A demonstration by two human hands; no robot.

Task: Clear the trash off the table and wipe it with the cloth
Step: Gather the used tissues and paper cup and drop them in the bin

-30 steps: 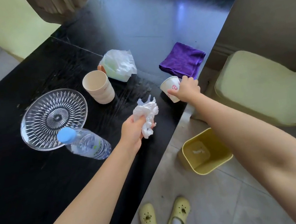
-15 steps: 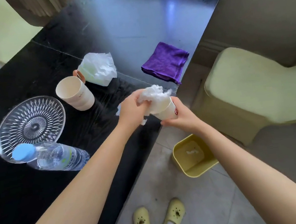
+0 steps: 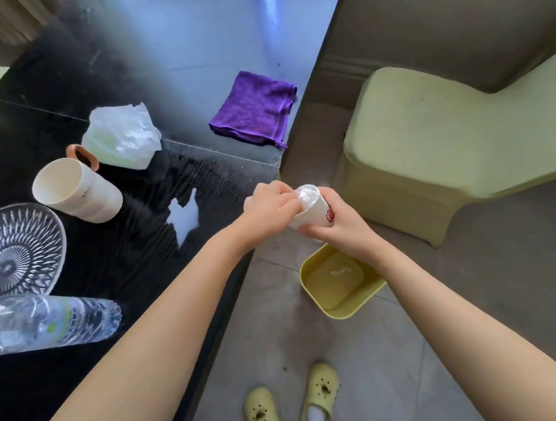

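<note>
My right hand (image 3: 334, 220) grips a small white paper cup (image 3: 314, 208) with a red mark, held past the black table's (image 3: 131, 260) right edge, above the floor. A crumpled white tissue (image 3: 306, 195) is stuffed into the cup's mouth, and the fingers of my left hand (image 3: 271, 206) press on it. A yellow trash bin (image 3: 341, 284) stands on the floor just below my hands. The purple cloth (image 3: 254, 110) lies folded near the table's right edge, farther back. A white puddle (image 3: 185, 218) sits on the table left of my hands.
On the table lie a tissue pack (image 3: 121, 137), a cream cup (image 3: 75, 190), a brown-rimmed thing (image 3: 82, 157), a glass plate (image 3: 6, 252) and a plastic water bottle (image 3: 44, 320) on its side. A pale green seat (image 3: 451, 144) stands right. My yellow shoes (image 3: 290, 404) are on the grey floor.
My right hand lifted the paper cup off the table and carried it over the edge. My left hand brought the tissue to it and pushed the tissue inside.
</note>
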